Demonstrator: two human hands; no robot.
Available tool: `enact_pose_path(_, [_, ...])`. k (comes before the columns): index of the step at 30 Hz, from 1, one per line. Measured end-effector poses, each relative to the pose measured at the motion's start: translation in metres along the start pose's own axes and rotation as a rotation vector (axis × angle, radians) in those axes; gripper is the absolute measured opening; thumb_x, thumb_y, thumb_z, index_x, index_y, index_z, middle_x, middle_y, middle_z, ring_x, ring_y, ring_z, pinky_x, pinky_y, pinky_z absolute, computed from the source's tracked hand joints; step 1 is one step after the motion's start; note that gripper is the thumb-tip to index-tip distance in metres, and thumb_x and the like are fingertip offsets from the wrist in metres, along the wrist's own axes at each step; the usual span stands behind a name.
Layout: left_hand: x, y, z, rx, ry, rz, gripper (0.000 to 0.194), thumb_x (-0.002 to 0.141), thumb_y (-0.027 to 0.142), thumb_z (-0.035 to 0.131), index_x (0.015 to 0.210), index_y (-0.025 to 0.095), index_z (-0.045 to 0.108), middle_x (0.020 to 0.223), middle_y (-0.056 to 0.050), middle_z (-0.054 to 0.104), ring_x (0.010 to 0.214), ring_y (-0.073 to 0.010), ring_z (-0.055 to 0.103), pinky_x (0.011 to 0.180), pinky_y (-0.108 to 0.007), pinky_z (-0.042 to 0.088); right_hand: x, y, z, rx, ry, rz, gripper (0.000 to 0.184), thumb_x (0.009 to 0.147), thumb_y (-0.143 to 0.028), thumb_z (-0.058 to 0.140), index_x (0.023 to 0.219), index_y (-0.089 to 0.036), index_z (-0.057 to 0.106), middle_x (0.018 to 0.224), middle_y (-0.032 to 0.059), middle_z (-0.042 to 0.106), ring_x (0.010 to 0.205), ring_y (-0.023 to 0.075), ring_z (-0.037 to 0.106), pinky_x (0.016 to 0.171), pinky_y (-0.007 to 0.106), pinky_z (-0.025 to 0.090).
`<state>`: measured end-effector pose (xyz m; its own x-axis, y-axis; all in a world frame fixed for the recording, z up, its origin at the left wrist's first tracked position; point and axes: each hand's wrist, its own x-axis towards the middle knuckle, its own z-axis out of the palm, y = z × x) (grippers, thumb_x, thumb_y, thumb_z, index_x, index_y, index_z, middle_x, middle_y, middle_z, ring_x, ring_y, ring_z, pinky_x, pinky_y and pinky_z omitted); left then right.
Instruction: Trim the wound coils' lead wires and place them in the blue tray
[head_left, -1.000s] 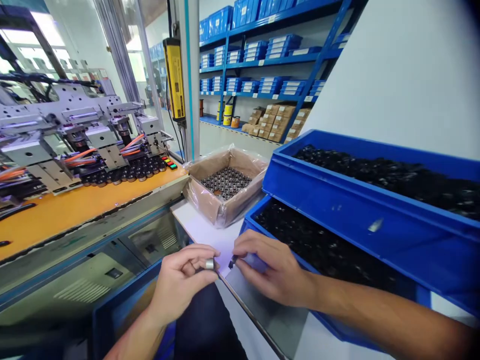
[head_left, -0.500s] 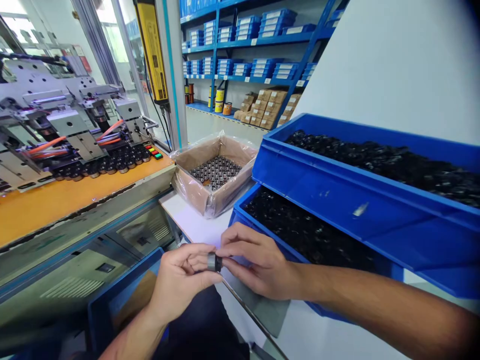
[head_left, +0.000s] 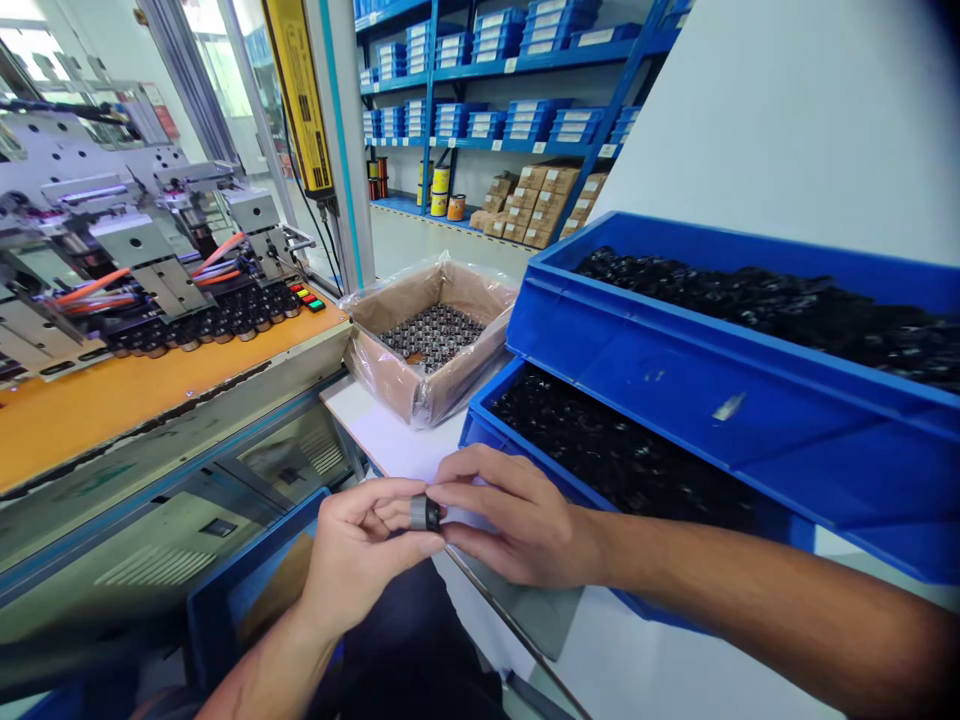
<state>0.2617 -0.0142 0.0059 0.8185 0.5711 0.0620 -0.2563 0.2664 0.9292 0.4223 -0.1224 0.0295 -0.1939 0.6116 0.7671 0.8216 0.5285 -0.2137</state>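
Note:
A small grey metal ring with a black end (head_left: 421,513) is held between my two hands, low in the middle of the view. My left hand (head_left: 360,545) is closed on its grey side, thumb below and index finger above. At the black end, the fingertips of my right hand (head_left: 510,515) pinch from the right, hiding part of that end. Behind my hands stands an open carton (head_left: 390,385) lined with clear plastic, with many small metal parts (head_left: 435,338) inside.
Two stacked blue bins (head_left: 622,315) full of black parts stand at the right. On the left, a machine (head_left: 161,285) has rows of black-and-metal pieces (head_left: 217,325) along its orange top (head_left: 97,405). Another blue bin (head_left: 206,615) sits low at the left. Shelves (head_left: 510,70) stand behind.
Both hands stay together on the ring, shifted slightly left and up in the view. The ring's black end shows a little more. The camera view has moved slightly.

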Motion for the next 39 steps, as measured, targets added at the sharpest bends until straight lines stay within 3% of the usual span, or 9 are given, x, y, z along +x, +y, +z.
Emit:
enact_pose_path(12, [-0.004, 0.003, -0.001, -0.047, -0.065, -0.009, 0.04, 0.062, 0.006, 0.086, 0.097, 0.024, 0.079, 0.086, -0.003, 0.081, 0.08, -0.0184, 0.077, 0.079, -0.025, 0.062, 0.0, 0.001, -0.004, -0.132, -0.003, -0.079, 0.018, 0.094, -0.018, 0.06, 0.11, -0.008, 0.061, 0.092, 0.0101, 0.064, 0.088, 0.0163, 0.061, 0.073, 0.028, 0.056])
enact_pose_path(17, [-0.004, 0.006, 0.005, -0.071, -0.054, -0.008, 0.04, 0.061, 0.004, 0.086, 0.094, 0.024, 0.079, 0.086, -0.003, 0.081, 0.078, -0.0179, 0.077, 0.077, -0.024, 0.062, 0.005, 0.002, -0.011, -0.247, -0.023, -0.261, 0.02, 0.094, -0.016, 0.055, 0.104, -0.001, 0.064, 0.08, 0.0083, 0.063, 0.078, 0.0186, 0.061, 0.063, 0.029, 0.055])
enact_pose_path(20, [-0.007, 0.001, 0.016, -0.087, 0.006, 0.012, 0.037, 0.061, 0.005, 0.086, 0.093, 0.022, 0.079, 0.085, -0.004, 0.081, 0.077, -0.0187, 0.077, 0.074, -0.024, 0.063, 0.007, 0.001, -0.012, -0.272, -0.034, -0.296, 0.022, 0.094, -0.016, 0.054, 0.103, 0.001, 0.064, 0.075, 0.0084, 0.063, 0.071, 0.0193, 0.061, 0.059, 0.03, 0.055])
enact_pose_path(23, [-0.01, -0.005, 0.026, -0.075, 0.109, 0.115, 0.033, 0.063, 0.006, 0.085, 0.091, 0.022, 0.079, 0.084, -0.003, 0.081, 0.077, -0.0184, 0.077, 0.072, -0.022, 0.063, 0.006, -0.001, -0.01, -0.292, -0.013, -0.273, 0.023, 0.095, -0.016, 0.051, 0.103, 0.001, 0.063, 0.077, 0.0105, 0.065, 0.073, 0.0201, 0.063, 0.06, 0.032, 0.057])
enact_pose_path(26, [-0.011, -0.004, 0.024, 0.083, 0.176, 0.269, 0.043, 0.062, 0.005, 0.085, 0.099, 0.027, 0.077, 0.092, -0.002, 0.081, 0.083, -0.0167, 0.077, 0.075, -0.02, 0.061, 0.004, -0.004, -0.009, -0.244, 0.044, -0.258, 0.02, 0.093, -0.011, 0.051, 0.105, 0.001, 0.061, 0.085, 0.0153, 0.067, 0.086, 0.0223, 0.065, 0.069, 0.034, 0.061])
enact_pose_path(29, [-0.008, 0.005, 0.011, 0.427, 0.078, 0.487, 0.049, 0.063, 0.007, 0.086, 0.106, 0.028, 0.076, 0.1, -0.003, 0.079, 0.088, -0.0163, 0.075, 0.08, -0.02, 0.06, 0.002, -0.007, -0.01, -0.143, 0.056, -0.195, 0.018, 0.089, -0.004, 0.052, 0.106, -0.001, 0.059, 0.09, 0.0159, 0.068, 0.091, 0.0207, 0.065, 0.075, 0.035, 0.063])
enact_pose_path(33, [-0.002, 0.013, -0.001, 0.702, -0.075, 0.789, 0.032, 0.071, 0.013, 0.082, 0.103, 0.017, 0.077, 0.09, -0.008, 0.077, 0.081, -0.0159, 0.074, 0.075, -0.021, 0.06, 0.002, -0.016, -0.004, -0.027, 0.029, -0.1, 0.019, 0.089, -0.002, 0.051, 0.107, -0.003, 0.058, 0.091, 0.0157, 0.068, 0.091, 0.0194, 0.064, 0.076, 0.034, 0.063])
enact_pose_path(36, [-0.003, 0.012, -0.002, 0.733, -0.034, 0.85, 0.027, 0.075, 0.013, 0.079, 0.102, 0.014, 0.075, 0.085, -0.008, 0.075, 0.075, -0.0143, 0.073, 0.07, -0.021, 0.059, 0.006, -0.016, -0.004, -0.03, -0.027, -0.083, 0.02, 0.091, -0.004, 0.05, 0.109, -0.005, 0.058, 0.093, 0.0145, 0.068, 0.092, 0.0188, 0.064, 0.078, 0.033, 0.062])
enact_pose_path(39, [-0.007, 0.014, -0.005, 0.733, 0.004, 0.815, 0.023, 0.077, 0.014, 0.078, 0.099, 0.014, 0.074, 0.082, -0.007, 0.074, 0.072, -0.0134, 0.071, 0.067, -0.02, 0.057, 0.011, 0.005, -0.034, -0.209, -0.124, -0.142, 0.022, 0.094, -0.019, 0.058, 0.114, -0.009, 0.06, 0.1, 0.0144, 0.07, 0.097, 0.0219, 0.066, 0.085, 0.038, 0.06])
